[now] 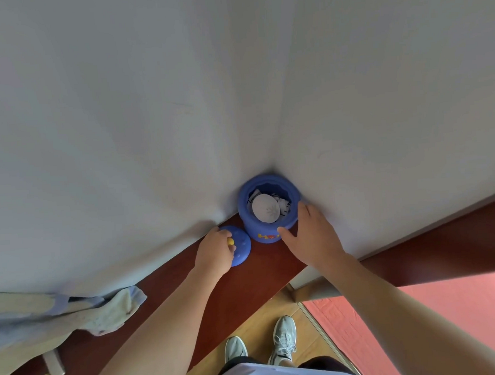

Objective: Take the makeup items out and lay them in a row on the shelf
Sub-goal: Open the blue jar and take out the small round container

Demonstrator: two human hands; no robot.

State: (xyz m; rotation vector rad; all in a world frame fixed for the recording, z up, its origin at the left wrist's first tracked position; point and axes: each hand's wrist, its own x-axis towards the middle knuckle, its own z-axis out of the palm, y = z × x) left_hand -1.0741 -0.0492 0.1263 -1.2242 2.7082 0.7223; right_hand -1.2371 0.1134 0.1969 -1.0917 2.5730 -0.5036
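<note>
The left hand (215, 253) grips the yellow knob of the domed blue lid (241, 247) on the dark red wooden shelf (263, 270), the right hand (310, 235) cups the opened round blue plastic jar (265, 234) beside it, and the makeup, a pale round compact (266, 208) uppermost, lies inside, none laid out yet.

The pot (261, 230) stands on the shelf (262, 263) in the corner (274, 165) (items (266, 208) inside), lid (242, 247) just left.

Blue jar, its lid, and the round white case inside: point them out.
Blue jar (256, 226): head view, front wall.
Lid (241, 246): head view, dotted dome.
Round white case (266, 208): head view, top face.
</note>
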